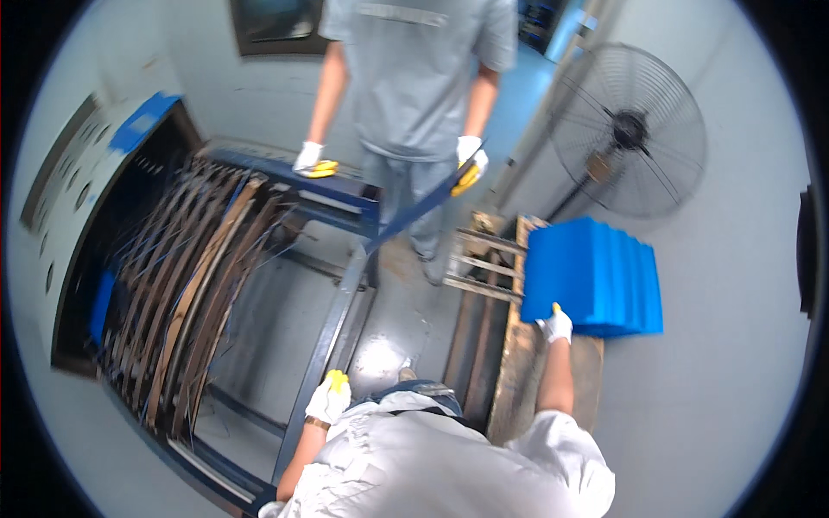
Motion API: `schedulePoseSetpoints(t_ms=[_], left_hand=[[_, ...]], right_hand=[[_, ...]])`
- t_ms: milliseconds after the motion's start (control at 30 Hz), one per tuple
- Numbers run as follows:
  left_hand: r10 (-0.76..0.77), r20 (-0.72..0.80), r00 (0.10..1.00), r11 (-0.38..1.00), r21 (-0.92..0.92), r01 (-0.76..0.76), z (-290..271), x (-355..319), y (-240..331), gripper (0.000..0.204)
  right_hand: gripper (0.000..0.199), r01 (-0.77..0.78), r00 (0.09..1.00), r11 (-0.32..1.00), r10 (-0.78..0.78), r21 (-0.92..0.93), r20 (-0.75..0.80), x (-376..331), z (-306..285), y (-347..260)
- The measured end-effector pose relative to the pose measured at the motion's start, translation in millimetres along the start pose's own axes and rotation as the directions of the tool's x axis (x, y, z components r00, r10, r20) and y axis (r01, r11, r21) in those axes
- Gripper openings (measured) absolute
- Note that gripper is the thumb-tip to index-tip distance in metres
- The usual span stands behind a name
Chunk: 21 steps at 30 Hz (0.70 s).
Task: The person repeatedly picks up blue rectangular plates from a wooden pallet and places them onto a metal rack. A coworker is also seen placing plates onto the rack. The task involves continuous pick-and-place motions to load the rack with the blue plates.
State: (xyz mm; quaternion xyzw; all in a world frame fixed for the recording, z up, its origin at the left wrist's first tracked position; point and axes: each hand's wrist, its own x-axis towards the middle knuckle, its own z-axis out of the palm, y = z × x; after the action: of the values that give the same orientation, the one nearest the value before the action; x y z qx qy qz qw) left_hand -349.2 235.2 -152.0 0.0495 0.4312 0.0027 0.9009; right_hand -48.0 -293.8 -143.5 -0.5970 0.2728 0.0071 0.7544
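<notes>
My left hand [329, 400], in a white glove with yellow fingertips, lies at the near end of a metal rail [332, 324] on a dark frame. Its fingers look stretched out, with nothing visible in them. On the right, my right hand [557, 325], gloved the same way, is closed on the near lower edge of a blue panel [560, 272]. That panel fronts a row of several blue panels with stepped edges, at a worn wooden bench [544, 380]. The thumb shows against the blue face; the other fingers are mostly hidden.
Opposite stands a person in grey [406, 78], gloved hands at a blue metal bar [423, 207] and the frame's far end. Left, a rack [186, 302] holds several brown strips with loose wire-like ends. A large fan [630, 129] stands behind the panels. A slatted metal piece [484, 263] juts from the bench.
</notes>
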Motion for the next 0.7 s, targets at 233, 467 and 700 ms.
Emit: schedulePoseSetpoints(t_ms=[233, 467, 700], left_hand=[[-0.113, 0.018, 0.993, 0.991, 0.081, 0.111, 11.8, 5.4, -3.5, 0.027], [-0.088, -0.04, 0.995, 0.989, 0.119, 0.092, 24.0, 3.6, -12.5, 0.028], [-0.031, -0.077, 0.997, 0.993, 0.112, 0.039, 42.0, 1.4, -25.8, 0.026]], right_hand=[[0.031, -0.084, 0.949, 0.95, 0.168, 0.3, -0.268, -2.4, 0.8, -8.7], [0.029, -0.108, 0.986, 0.994, 0.106, -0.009, -0.127, -12.4, -5.7, -7.9], [0.021, 0.326, 0.829, -0.694, -0.117, -0.642, 0.546, -30.5, 13.2, -29.4]])
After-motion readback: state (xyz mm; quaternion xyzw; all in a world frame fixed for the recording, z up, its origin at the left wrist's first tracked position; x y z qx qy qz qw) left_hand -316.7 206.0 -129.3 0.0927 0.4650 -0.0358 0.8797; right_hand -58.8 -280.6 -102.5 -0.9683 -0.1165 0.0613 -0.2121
